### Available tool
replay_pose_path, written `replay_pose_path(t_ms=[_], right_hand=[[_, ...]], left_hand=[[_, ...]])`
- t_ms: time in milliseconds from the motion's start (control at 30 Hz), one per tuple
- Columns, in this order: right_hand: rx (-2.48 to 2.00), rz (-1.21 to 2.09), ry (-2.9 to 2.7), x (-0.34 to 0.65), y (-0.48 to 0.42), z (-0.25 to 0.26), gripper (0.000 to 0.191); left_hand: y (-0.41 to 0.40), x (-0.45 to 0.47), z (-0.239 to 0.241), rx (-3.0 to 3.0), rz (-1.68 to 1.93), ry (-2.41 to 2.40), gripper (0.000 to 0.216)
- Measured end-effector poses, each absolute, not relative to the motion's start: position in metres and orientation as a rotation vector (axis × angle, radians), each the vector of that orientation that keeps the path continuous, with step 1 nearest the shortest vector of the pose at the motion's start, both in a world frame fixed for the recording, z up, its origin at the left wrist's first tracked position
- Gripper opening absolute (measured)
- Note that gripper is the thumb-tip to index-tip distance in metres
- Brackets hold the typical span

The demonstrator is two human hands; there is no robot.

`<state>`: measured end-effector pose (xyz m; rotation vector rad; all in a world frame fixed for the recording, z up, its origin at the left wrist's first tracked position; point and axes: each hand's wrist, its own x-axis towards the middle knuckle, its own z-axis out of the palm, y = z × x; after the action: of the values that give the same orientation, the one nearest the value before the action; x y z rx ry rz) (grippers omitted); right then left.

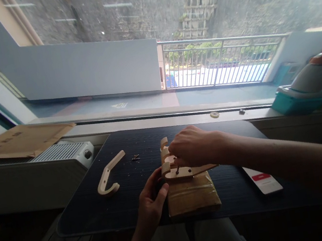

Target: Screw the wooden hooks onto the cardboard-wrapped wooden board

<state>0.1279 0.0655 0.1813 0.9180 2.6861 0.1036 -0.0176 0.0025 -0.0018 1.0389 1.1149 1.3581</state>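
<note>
Several pale wooden hooks [183, 173] lie side by side over a brown tape-wrapped package [192, 197], their curled ends to the left. My left hand [152, 198] grips the nearest hook at its curled end, thumb by the package's left edge. Above the hooks, my right hand [194, 145] is closed with its fingers bent down; what it holds is hidden. A thin dark screw [177, 170] stands in one hole of the nearest hook, just under that hand. A separate wooden hook [107, 179] with two holes rests on the left of the table.
Several small screws [135, 157] and crumbs lie on the dark table [127, 212]. A phone [265, 181] rests under my right forearm. Tape [214, 114] sits on the windowsill. A radiator [64, 151] with cardboard [25, 139] on top stands left, a teal box [299, 99] right.
</note>
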Motion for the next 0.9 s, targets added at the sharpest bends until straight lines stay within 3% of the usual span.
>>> replay_pose_path(t_ms=[100, 433, 667, 900], right_hand=[[0.854, 0.172, 2.678, 0.127, 0.061, 0.183, 0.014], [0.677, 0.138, 2.677, 0.123, 0.055, 0.188, 0.016], [0.811, 0.044, 2.748, 0.133, 0.068, 0.177, 0.014], [0.933, 0.024, 2.726, 0.138, 0.069, 0.178, 0.024]], left_hand=[[0.001, -0.016, 0.001, 1.03, 1.367, 1.128, 0.051], [0.005, -0.022, -0.013, 1.105, 1.356, 1.115, 0.047], [0.004, -0.017, -0.007, 1.061, 1.388, 1.127, 0.047], [0.005, -0.016, -0.005, 1.069, 1.417, 1.126, 0.046]])
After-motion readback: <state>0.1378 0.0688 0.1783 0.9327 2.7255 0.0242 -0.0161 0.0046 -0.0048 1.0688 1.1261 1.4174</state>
